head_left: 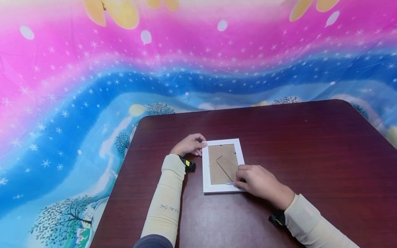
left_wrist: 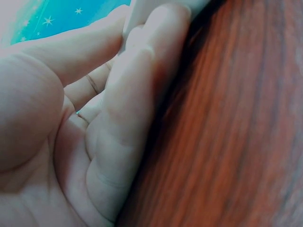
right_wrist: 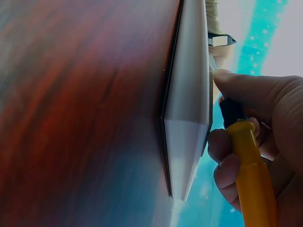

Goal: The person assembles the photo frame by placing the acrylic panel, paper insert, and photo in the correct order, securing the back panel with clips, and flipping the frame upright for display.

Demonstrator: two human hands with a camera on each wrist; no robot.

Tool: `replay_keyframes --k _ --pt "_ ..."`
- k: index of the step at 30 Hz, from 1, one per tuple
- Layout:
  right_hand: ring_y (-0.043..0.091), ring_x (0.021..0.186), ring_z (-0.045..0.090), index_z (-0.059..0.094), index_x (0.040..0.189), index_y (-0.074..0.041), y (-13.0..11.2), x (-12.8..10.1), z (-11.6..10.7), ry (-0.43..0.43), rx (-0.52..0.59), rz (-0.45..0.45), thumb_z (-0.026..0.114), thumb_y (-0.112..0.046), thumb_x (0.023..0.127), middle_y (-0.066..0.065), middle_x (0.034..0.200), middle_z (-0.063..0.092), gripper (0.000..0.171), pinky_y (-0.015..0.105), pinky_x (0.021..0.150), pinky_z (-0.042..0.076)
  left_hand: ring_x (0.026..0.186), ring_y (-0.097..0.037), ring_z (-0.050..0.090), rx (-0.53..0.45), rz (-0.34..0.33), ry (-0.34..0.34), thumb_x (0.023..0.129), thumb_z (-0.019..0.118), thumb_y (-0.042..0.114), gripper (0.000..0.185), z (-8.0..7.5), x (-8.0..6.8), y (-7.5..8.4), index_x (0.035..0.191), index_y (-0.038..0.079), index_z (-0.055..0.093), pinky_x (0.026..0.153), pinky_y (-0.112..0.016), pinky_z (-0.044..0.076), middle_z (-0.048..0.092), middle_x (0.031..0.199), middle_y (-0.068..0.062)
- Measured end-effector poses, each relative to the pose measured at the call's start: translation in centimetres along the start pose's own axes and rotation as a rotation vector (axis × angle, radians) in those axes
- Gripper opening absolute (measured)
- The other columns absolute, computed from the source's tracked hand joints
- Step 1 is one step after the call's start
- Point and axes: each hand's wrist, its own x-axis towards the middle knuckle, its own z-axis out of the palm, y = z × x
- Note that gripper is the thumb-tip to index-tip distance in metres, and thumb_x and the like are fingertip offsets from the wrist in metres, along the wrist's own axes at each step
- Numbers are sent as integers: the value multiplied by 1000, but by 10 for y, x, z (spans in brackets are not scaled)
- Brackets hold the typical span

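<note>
A white picture frame (head_left: 205, 172) lies face down on a dark wooden table (head_left: 310, 155). Its brown backing board (head_left: 216, 172) and folded stand (head_left: 227, 167) face up. My left hand (head_left: 189, 144) holds the frame's upper left corner; in the left wrist view the thumb and fingers (left_wrist: 137, 85) lie against the white edge (left_wrist: 156, 7). My right hand (head_left: 257, 181) rests at the frame's lower right. In the right wrist view it grips a yellow-handled screwdriver (right_wrist: 253, 175), whose dark front end reaches toward the back of the frame (right_wrist: 189, 109). The tip is hidden.
A bright cloth (head_left: 124, 69) in pink, blue and turquoise with stars and trees hangs behind and left of the table. The table's left edge (head_left: 124, 165) runs close to my left arm. Bare wood (head_left: 325, 144) stretches to the right. Black wrist mounts (head_left: 189, 166) sit on both sleeves.
</note>
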Motion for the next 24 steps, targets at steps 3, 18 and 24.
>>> replay_keyframes --k 3,18,24 --pt "1 53 39 50 66 -26 0 0 1 -8 -9 -1 80 -25 81 -14 69 44 33 22 46 35 58 -22 64 4 3 -1 94 67 20 24 0 -1 0 110 5 58 54 -32 55 62 77 -15" --pt "3 53 38 50 70 -23 0 5 6 -42 -78 -66 77 -24 82 -14 70 40 30 25 47 38 59 -24 65 16 22 3 94 68 21 21 -2 1 -3 107 7 59 55 -34 56 64 79 -18" --pt "4 54 39 49 69 -25 2 10 3 -117 -51 -37 75 -23 84 -14 70 41 31 25 49 38 60 -26 66 14 17 10 93 69 21 21 0 1 0 107 7 60 55 -34 56 63 78 -18"
